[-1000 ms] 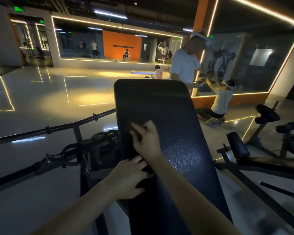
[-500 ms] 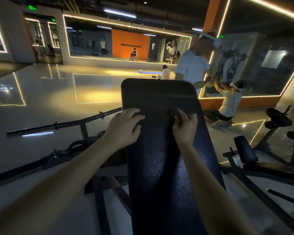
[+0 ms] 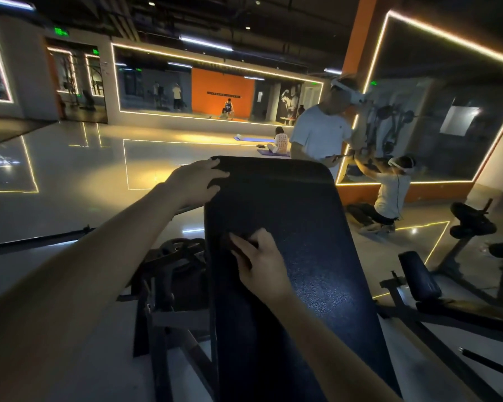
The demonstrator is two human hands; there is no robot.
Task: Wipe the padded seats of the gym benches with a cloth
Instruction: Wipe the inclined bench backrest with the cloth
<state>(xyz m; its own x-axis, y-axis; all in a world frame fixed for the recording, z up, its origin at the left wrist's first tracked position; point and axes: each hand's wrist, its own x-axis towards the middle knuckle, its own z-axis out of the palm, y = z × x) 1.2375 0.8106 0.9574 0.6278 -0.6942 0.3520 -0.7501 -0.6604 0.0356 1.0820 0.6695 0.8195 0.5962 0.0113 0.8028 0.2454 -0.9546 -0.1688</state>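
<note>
Black pad (image 3: 302, 242); left hand (image 3: 195, 181) on corner; right hand (image 3: 263, 262) holds cloth (image 3: 249, 241)

Two bare arms show, and that is all we see of the person. The left arm (image 3: 84, 271) is bare from the wrist to the picture's edge. So is the right arm (image 3: 317, 329). The left hand (image 3: 196, 181) and right hand (image 3: 262, 265) are bare too.

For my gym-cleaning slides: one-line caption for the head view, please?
Left hand rests on the top corner of the bench pad while the right hand holds a dark cloth against it.
</note>
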